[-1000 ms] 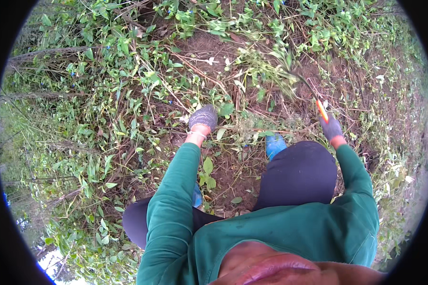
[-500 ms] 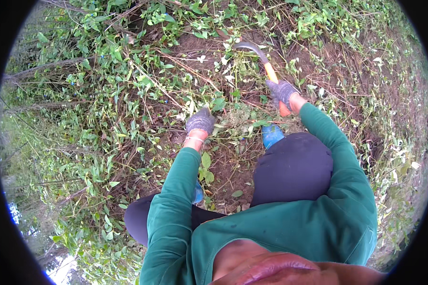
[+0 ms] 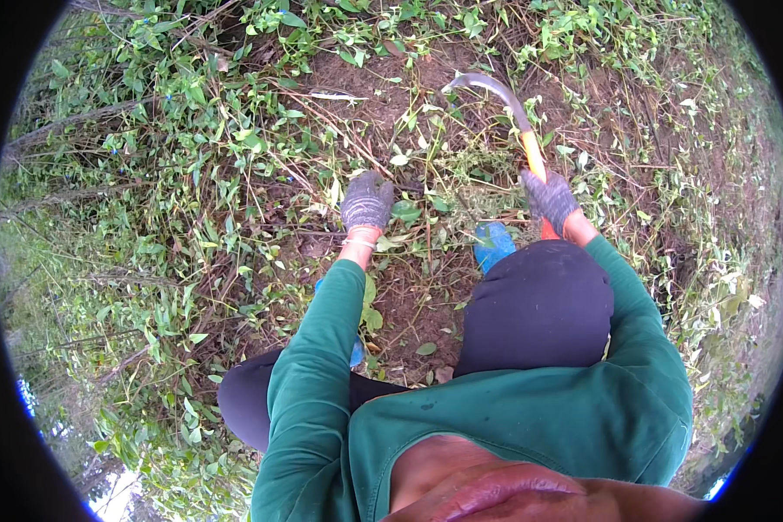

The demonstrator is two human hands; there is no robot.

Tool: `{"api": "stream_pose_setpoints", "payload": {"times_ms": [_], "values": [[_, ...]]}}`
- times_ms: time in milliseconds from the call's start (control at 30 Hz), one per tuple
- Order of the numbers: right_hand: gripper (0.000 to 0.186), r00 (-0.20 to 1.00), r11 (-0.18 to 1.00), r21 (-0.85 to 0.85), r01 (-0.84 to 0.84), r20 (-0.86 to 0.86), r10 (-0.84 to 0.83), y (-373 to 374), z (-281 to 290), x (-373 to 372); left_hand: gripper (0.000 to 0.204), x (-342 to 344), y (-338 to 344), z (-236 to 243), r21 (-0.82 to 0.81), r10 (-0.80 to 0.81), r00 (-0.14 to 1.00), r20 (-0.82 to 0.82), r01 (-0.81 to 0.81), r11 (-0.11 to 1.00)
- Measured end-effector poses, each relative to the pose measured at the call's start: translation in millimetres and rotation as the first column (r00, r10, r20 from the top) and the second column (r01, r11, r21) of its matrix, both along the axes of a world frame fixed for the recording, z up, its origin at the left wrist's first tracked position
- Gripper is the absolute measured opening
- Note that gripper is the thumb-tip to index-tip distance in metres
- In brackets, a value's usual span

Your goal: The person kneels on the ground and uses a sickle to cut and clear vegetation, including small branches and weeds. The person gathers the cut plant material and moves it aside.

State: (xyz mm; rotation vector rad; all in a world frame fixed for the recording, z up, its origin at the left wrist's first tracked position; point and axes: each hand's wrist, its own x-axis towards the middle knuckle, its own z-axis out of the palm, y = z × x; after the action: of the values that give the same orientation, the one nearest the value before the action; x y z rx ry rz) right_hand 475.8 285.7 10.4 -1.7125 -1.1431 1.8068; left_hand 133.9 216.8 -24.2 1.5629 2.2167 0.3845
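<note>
My right hand [image 3: 551, 200], in a dark grey knit glove, is closed round the yellow and orange handle of a sickle [image 3: 518, 111]. The curved metal blade points away from me and hooks to the left, over the ground. To the left, my left hand [image 3: 367, 202], gloved alike, is low among the weeds [image 3: 407, 210], back upward. Its fingers look curled; whatever they grip is hidden beneath the hand. A cluster of fine-stemmed weeds [image 3: 483, 170] stands between my hands, left of the handle.
A blue shoe [image 3: 494, 245] shows just beyond my bent right knee [image 3: 539, 304]. Dense leafy growth [image 3: 148, 217] with long dry stems fills the left side. Bare brown soil [image 3: 374, 87] with loose stalks is ahead, and more soil [image 3: 409, 326] lies between my legs.
My right hand and the sickle have moved right and slightly nearer, drawing the blade away from the weeds in the middle. My left hand has shifted slightly forward.
</note>
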Motion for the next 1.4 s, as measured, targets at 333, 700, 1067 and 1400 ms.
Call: {"api": "stream_pose_setpoints", "payload": {"times_ms": [333,700,1067,1400], "values": [[0.028,0.995,0.984,-0.156,-0.086,0.039,0.093,5.0,-1.1,-19.7,0.032,-11.1,29.1,28.7,0.243,-0.077,0.996,-0.052,0.088,0.966],[0.037,0.855,0.828,-0.235,-0.509,-0.029,0.517,-0.3,14.1,-57.2,0.071,27.2,49.7,-6.3,0.034,0.239,0.907,0.347,-0.266,0.963],[0.045,0.874,0.896,0.203,-0.396,0.383,0.3,30.7,25.7,-57.1,0.023,-0.2,49.9,-2.7,0.074,0.118,0.974,0.193,-0.134,0.988],[0.053,0.828,0.852,0.275,-0.446,0.487,0.277,96.0,-64.5,-56.8,0.022,-23.0,21.1,-6.1,0.206,0.319,0.866,0.384,-0.417,0.885]]}}
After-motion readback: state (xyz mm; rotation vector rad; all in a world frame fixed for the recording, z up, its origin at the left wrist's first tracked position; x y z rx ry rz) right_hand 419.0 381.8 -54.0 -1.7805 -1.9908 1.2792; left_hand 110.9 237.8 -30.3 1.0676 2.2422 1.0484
